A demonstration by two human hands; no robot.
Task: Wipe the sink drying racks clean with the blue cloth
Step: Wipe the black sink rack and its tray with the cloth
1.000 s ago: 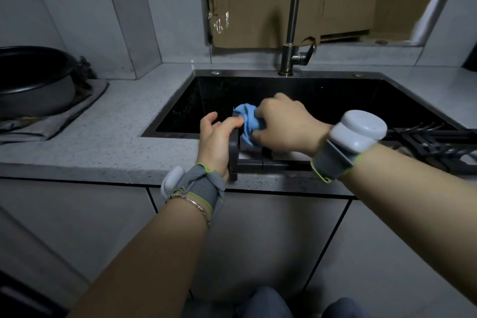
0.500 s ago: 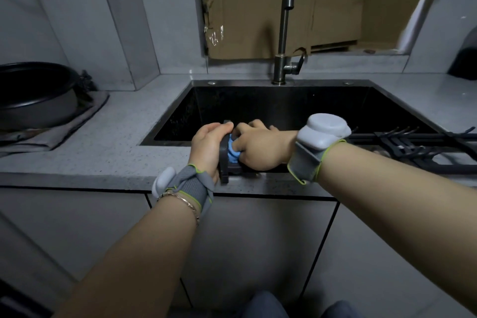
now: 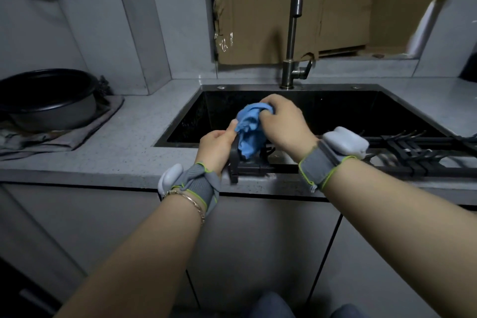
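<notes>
A black drying rack (image 3: 245,166) stands on the front edge of the dark sink (image 3: 335,113). My left hand (image 3: 216,148) grips the rack's left end frame. My right hand (image 3: 282,125) holds the bunched blue cloth (image 3: 249,131) against the top of that end, with the cloth draped over the rack. A second black rack (image 3: 418,155) with upright prongs lies along the sink's front edge to the right, behind my right wrist.
A tall faucet (image 3: 293,33) rises behind the sink, with cardboard (image 3: 284,8) covering the wall opening. A black pot (image 3: 49,97) sits on a grey towel (image 3: 77,134) on the left counter. Grey speckled counter surrounds the sink.
My right hand has moved the blue cloth from low on the rack's end up to its top, away from me. My left hand still grips the rack's left end.
</notes>
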